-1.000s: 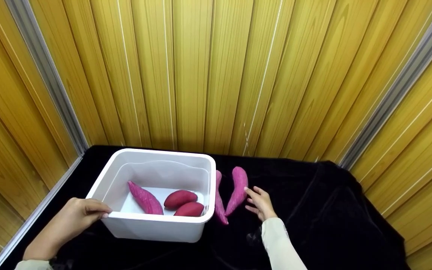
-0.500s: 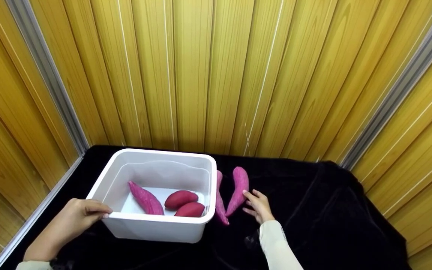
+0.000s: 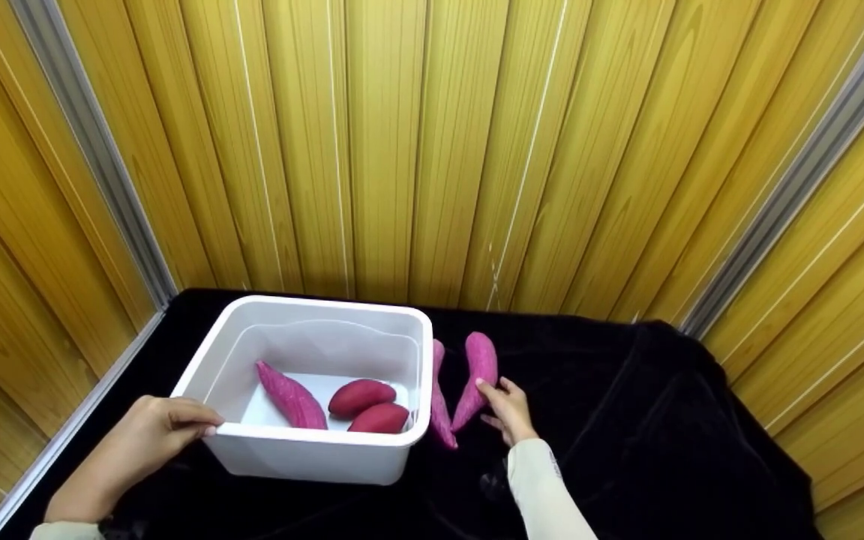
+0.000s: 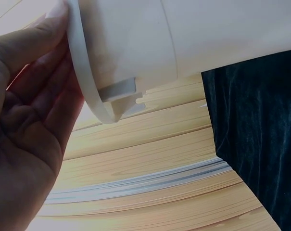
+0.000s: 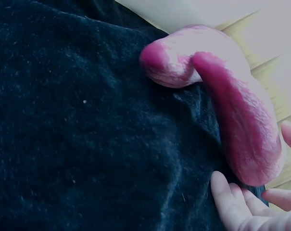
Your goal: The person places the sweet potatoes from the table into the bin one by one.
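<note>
My left hand [image 3: 154, 427] pinches the near left corner of a white plastic tub [image 3: 312, 457] by its rim; the left wrist view has the thumb on one side of the rim [image 4: 80, 62] and fingers behind. Inside lie a purple sweet potato [image 3: 293, 397] and two darker red ones, the upper [image 3: 361, 397] and the lower [image 3: 381, 418]. To the tub's right, a curved purple sweet potato [image 3: 481, 360] lies on the cloth. My right hand [image 3: 508, 411] is beside it, thumb overlapping its side, fingers spread around its near end [image 5: 253, 159] in the right wrist view.
Another purple sweet potato [image 3: 443, 420] lies between the tub and the curved one, partly hidden by the tub wall. Black velvet cloth [image 3: 649, 450] covers the table. Yellow wood-patterned panels [image 3: 454, 150] rise behind and at both sides, with grey metal strips [image 3: 91, 142] at the corners.
My right hand has moved a little left and in over the curved sweet potato, the thumb now overlapping it more. The left hand and the tub have stayed in place.
</note>
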The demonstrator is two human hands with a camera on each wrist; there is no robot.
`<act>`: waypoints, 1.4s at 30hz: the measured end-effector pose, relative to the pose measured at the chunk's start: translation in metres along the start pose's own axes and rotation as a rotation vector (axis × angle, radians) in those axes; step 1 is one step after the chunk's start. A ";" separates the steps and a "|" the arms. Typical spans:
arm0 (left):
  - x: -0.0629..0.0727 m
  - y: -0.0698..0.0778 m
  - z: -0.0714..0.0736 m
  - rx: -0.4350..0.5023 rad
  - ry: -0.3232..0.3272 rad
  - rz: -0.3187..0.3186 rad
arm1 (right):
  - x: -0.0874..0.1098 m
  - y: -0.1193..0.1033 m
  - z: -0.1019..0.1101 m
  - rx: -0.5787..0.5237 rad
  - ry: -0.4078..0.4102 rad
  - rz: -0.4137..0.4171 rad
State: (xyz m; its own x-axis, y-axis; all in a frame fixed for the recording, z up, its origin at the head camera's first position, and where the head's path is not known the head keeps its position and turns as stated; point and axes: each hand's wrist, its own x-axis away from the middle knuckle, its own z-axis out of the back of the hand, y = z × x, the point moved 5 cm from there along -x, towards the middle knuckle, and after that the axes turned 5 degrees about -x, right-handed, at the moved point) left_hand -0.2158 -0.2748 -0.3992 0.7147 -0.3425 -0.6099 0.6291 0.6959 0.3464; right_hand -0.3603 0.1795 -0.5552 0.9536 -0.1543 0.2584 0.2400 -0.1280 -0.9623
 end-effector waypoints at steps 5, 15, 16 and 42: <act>-0.001 0.001 0.000 -0.003 0.002 0.001 | 0.002 -0.003 -0.005 0.037 0.002 0.023; -0.001 0.000 0.001 -0.009 -0.017 0.029 | 0.002 -0.002 -0.007 0.003 -0.017 0.019; -0.001 0.000 0.001 -0.009 -0.015 0.029 | 0.002 -0.002 -0.007 -0.002 -0.018 0.016; 0.001 0.001 0.001 -0.008 -0.023 0.051 | 0.000 0.002 0.001 -0.025 -0.018 -0.031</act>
State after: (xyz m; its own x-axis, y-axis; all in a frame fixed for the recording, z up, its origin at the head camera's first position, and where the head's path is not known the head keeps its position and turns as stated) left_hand -0.2143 -0.2746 -0.3986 0.7527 -0.3204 -0.5751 0.5892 0.7177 0.3712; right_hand -0.3600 0.1806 -0.5570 0.9489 -0.1324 0.2864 0.2653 -0.1567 -0.9513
